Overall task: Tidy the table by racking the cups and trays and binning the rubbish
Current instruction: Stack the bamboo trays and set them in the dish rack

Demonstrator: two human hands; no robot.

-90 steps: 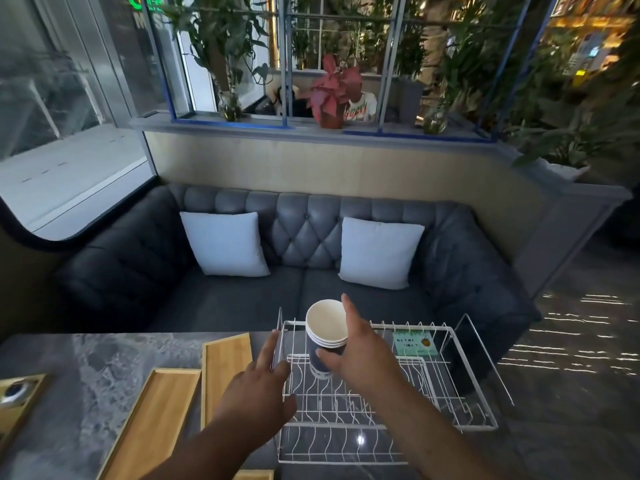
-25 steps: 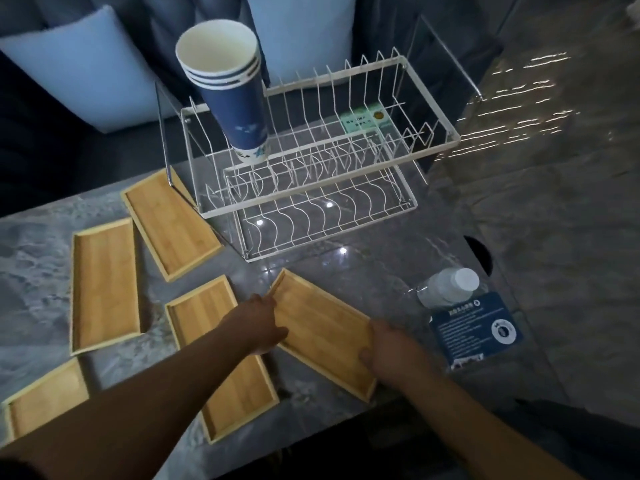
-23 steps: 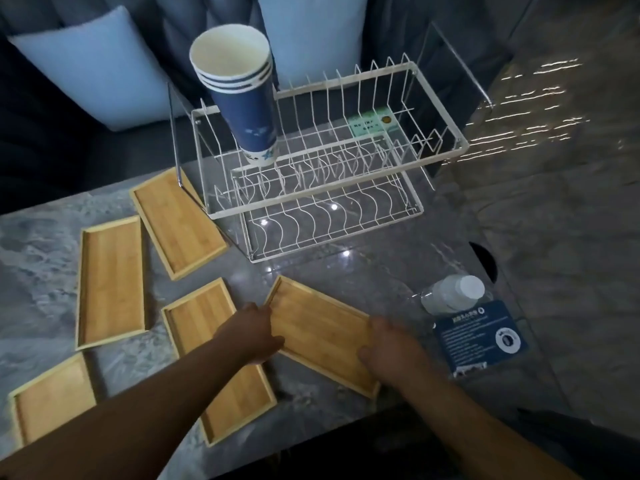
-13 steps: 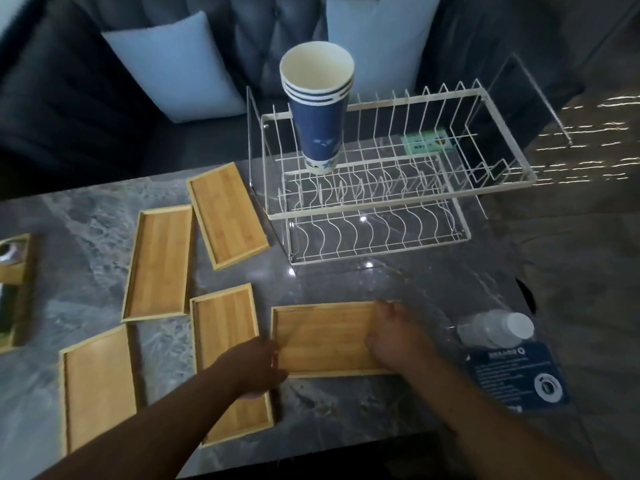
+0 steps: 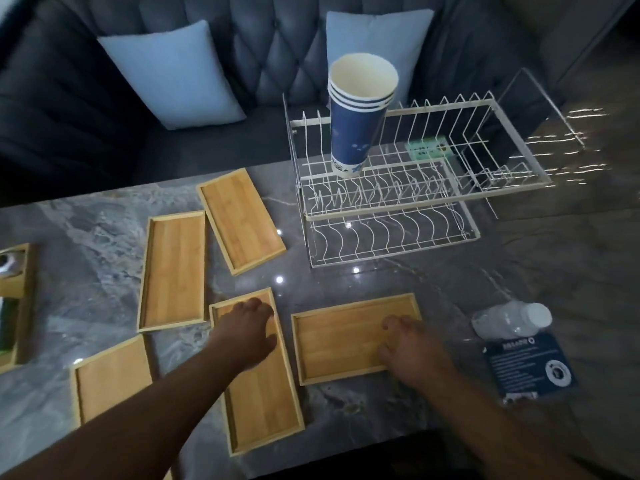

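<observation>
At five o'clock on the grey marble table [image 5: 381,282], I see the right hand [image 5: 412,348] lying on the right end of the crosswise tray [image 5: 339,341]. Its fingers are bent with the tips on the tray floor. That rim is hidden under the palm, so I cannot tell whether the hand grips it. Just beside it, at six o'clock, the left hand [image 5: 247,336] rests palm-down on the far end of the lengthwise tray [image 5: 263,403], fingers straight and loosely together. Three more bamboo trays lie flat: the corner tray [image 5: 110,379] at seven o'clock, the left tray [image 5: 173,268] at nine, and the angled tray [image 5: 240,220] at eleven, near the rack's left foot. The white wire dish rack [image 5: 398,209] stands at one o'clock, with a stack of blue paper cups [image 5: 358,112] upright in the left end of its upper tier. At three o'clock, near the right hand, a plastic bottle [image 5: 509,320] lies on its side by a blue printed card [image 5: 530,365]. A wooden box [image 5: 17,299] sits at the nine o'clock edge. At twelve, beyond the table, is a dark sofa [image 5: 270,46] with two pale cushions.
</observation>
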